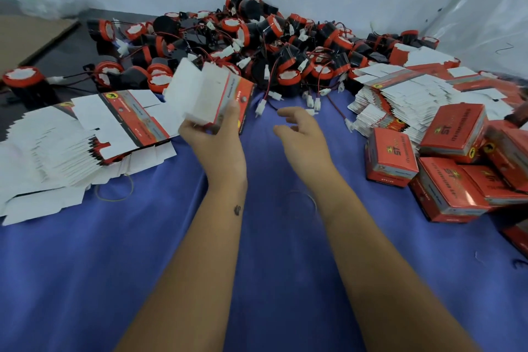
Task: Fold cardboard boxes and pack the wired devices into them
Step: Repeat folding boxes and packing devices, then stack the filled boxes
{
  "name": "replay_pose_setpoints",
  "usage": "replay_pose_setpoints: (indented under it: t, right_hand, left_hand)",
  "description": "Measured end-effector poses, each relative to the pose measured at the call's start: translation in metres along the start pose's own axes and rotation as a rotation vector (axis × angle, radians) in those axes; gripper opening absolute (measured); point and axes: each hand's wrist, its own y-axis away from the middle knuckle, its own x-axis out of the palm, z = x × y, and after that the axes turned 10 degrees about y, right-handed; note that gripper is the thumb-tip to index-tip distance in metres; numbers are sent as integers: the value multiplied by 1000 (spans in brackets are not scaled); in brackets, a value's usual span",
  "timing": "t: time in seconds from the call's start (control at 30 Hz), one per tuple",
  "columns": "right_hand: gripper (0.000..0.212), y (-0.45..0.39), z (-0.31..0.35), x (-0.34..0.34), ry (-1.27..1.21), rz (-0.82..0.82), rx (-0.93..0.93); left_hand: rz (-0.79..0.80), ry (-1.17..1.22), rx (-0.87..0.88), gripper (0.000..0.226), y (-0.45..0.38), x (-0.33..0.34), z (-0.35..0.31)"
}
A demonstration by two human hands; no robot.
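Your left hand pinches a half-opened red carton blank at centre; your right hand hovers empty, fingers relaxed. Wired devices heap at twelve o'clock: tangled leads may drag neighbours along.

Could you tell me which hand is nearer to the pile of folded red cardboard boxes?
Right. The right hand hovers open, apart from the folded red cardboard boxes; the left hand is farther.

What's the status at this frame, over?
Left hand grips a half-opened box blank. Right hand open, empty, reaching toward the device pile. Nothing in the way.
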Motion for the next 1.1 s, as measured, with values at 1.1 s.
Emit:
replay_pose_setpoints:
  t: [1.1]
  right_hand:
    - [21, 3, 1, -70, 634, 362, 142]
  left_hand:
    - [263, 152, -127, 55, 8, 8, 5]
